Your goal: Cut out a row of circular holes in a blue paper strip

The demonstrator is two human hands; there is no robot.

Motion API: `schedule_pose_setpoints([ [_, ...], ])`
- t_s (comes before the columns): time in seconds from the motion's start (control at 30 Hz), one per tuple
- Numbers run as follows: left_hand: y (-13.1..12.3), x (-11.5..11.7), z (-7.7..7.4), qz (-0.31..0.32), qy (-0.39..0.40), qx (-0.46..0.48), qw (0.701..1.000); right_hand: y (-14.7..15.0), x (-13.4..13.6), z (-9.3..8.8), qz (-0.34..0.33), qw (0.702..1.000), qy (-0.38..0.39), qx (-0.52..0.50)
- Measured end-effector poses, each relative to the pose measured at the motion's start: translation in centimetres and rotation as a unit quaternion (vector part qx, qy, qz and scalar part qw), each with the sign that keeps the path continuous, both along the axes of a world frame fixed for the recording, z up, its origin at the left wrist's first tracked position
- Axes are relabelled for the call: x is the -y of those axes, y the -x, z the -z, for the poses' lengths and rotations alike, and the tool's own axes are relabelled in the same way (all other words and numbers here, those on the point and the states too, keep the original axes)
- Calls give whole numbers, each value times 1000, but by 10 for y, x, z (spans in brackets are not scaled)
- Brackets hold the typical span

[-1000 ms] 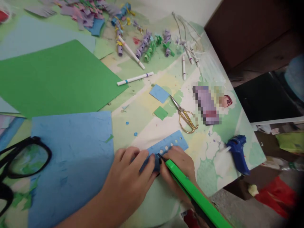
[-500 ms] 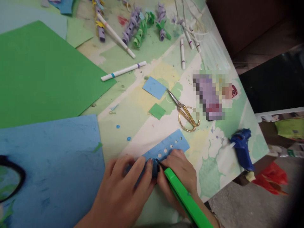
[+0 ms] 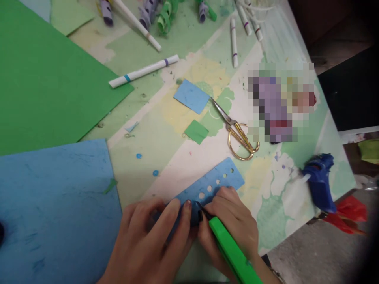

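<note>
A blue foam strip [image 3: 220, 172] with a row of round holes lies on the table at an angle. Bent fingers of my left hand [image 3: 151, 232] hold its near end and cover part of it. My right hand [image 3: 237, 217] is closed around a green utility knife [image 3: 232, 248], whose dark blade tip touches the strip beside my left fingertips. Gold-handled scissors [image 3: 233, 128] rest beyond the strip, near a small blue rectangle [image 3: 192, 96] and a small green square [image 3: 196, 131].
Large green [image 3: 53, 86] and blue [image 3: 56, 205] sheets cover the left side. A white marker [image 3: 145, 71] lies across the middle, with curled foam pieces [image 3: 166, 17] behind. At the right edge sit a blue glue gun [image 3: 319, 181] and a blurred purple item [image 3: 274, 106].
The view has shifted closer and downward, so the far items slide up out of frame. My hands stay on the strip, with the knife tip at nearly the same spot.
</note>
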State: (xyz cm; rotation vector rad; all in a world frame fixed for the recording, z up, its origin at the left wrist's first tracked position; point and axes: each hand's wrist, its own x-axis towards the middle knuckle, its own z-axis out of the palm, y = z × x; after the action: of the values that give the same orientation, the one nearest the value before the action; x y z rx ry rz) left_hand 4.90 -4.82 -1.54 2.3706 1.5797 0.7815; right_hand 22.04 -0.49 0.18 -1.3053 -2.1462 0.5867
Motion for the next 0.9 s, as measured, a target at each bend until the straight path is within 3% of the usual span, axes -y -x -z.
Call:
schedule_pose_setpoints([
  [0.37,1,2,2,12,3,-21,1000,3,1,-1,9,1000,-8,-23],
  [0.67,-2,-11,-14,-7,-25,-45,999,4,8,3,26,999,-33,-27],
  [0.9,-3,-2,-17,8,-52,-29,998,6,9,-1,54,998,-33,-8],
])
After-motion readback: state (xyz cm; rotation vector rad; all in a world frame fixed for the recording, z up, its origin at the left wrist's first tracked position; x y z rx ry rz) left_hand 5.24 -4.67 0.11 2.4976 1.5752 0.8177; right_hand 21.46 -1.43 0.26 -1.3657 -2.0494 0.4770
